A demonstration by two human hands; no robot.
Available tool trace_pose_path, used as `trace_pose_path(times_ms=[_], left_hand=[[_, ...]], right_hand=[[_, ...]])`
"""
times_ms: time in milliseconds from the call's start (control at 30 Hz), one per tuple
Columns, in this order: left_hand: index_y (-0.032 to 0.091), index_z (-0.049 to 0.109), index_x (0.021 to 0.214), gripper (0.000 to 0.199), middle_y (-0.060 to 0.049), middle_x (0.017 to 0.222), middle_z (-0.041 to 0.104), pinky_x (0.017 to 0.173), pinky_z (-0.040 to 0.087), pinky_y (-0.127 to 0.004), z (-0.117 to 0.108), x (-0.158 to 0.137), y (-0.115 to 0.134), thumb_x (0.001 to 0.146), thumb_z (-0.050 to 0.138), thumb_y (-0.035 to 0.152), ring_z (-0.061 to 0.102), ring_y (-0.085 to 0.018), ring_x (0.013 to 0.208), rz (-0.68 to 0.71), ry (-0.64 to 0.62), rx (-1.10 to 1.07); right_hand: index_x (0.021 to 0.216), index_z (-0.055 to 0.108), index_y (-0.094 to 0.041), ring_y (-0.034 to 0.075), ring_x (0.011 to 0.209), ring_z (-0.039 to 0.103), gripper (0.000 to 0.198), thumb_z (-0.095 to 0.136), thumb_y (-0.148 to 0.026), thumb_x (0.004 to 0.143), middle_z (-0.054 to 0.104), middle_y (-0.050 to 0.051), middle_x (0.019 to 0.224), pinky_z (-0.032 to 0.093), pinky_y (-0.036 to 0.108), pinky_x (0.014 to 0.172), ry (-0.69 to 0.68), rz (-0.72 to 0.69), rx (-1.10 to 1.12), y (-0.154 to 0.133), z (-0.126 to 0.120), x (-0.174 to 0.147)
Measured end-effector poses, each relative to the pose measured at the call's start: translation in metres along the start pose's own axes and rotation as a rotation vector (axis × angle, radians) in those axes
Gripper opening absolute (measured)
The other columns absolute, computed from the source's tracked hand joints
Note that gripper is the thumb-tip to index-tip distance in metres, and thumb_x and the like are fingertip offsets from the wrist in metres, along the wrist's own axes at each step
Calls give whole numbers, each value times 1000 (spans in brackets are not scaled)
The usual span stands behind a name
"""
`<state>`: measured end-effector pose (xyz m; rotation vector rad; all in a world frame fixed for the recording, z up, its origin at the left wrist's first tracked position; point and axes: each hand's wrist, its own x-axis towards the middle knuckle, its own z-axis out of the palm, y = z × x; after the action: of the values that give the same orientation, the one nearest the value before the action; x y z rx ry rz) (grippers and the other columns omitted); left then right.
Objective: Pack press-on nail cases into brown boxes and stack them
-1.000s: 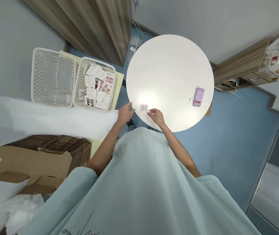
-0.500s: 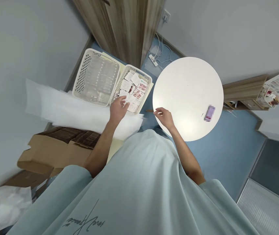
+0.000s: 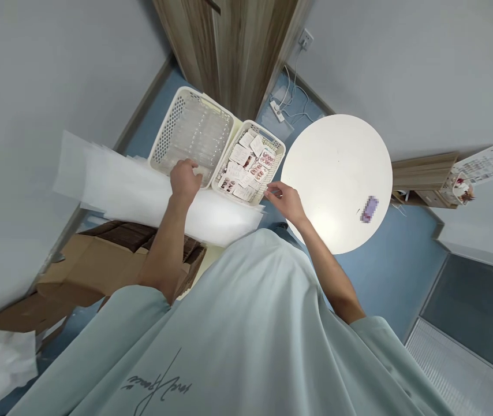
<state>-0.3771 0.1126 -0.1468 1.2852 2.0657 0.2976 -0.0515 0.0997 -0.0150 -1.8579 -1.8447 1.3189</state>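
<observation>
My left hand reaches over the near rim of the left white plastic basket. Its thumb and forefinger are apart, and I see nothing held; the other fingertips are partly hidden. Clear plastic boxes lie stacked inside that basket. To its right, a smaller white basket holds several small white cards, some with reddish or dark items on them. My right hand hovers between this basket's near right corner and the round table, its fingers loosely bent and apart with nothing visible in them.
A round white table stands on the right with a blurred purple object on it. White foam sheets lie in front of the baskets, and an open cardboard box is at lower left. A power strip with cables is on the floor.
My left hand has moved left, from above the cards to the clear boxes' basket. My right hand has shifted from the table's edge toward the card basket. The view has turned slightly.
</observation>
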Motion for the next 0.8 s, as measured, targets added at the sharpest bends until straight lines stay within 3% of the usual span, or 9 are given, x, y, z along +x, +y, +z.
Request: trace_pose_path(times_ms=[100, 200, 267, 367, 467, 567, 800], left_hand=[[14, 76, 120, 42, -19, 126, 73, 123, 48, -56, 3, 3, -1, 79, 72, 20, 64, -41, 126, 19, -100, 63], [13, 76, 120, 46, -20, 123, 74, 123, 46, -57, 5, 4, 1, 75, 76, 21, 63, -44, 132, 30, -150, 73], [11, 74, 124, 48, -21, 126, 74, 125, 44, -58, 5, 4, 4, 78, 80, 26, 62, -44, 136, 35, -119, 27], [9, 69, 134, 58, -21, 138, 70, 129, 41, -57, 5, 5, 14, 90, 83, 45, 59, -44, 144, 36, 31, -91], [7, 65, 141, 79, -28, 148, 64, 127, 44, -61, 7, 6, 29, 86, 88, 60, 56, -49, 147, -19, 139, -88], [4, 64, 141, 89, -35, 148, 61, 121, 50, -67, 10, 10, 42, 84, 86, 69, 58, -54, 144, -70, 144, 18], [-2, 68, 137, 100, -37, 148, 60, 119, 49, -63, 7, 11, 50, 86, 78, 83, 57, -52, 144, -112, 113, 62]], right_hand=[[117, 80, -25, 22, 94, 81, 21, 74, -37, 101, 86, 5, 114, 64, 38, 94, 0, 10, 15, 3, 1, -6], [117, 80, -24, 22, 95, 81, 21, 74, -36, 100, 87, 5, 112, 65, 39, 94, 9, 26, 30, 9, 2, -13], [117, 80, -24, 23, 97, 81, 21, 75, -37, 100, 87, 5, 110, 65, 39, 95, 20, 33, 36, 12, 4, -16], [117, 81, -25, 24, 100, 81, 21, 74, -36, 101, 87, 6, 110, 65, 40, 96, 30, 38, 41, 14, 8, -22], [119, 80, -25, 24, 103, 81, 21, 74, -34, 101, 87, 6, 111, 65, 40, 95, 34, 43, 46, 13, 9, -26], [119, 80, -24, 24, 103, 82, 21, 74, -33, 102, 87, 6, 112, 65, 39, 95, 47, 36, 47, 14, 7, -29], [120, 80, -24, 24, 102, 83, 21, 73, -35, 103, 87, 7, 115, 66, 39, 96, 63, 26, 40, 23, -2, -36]])
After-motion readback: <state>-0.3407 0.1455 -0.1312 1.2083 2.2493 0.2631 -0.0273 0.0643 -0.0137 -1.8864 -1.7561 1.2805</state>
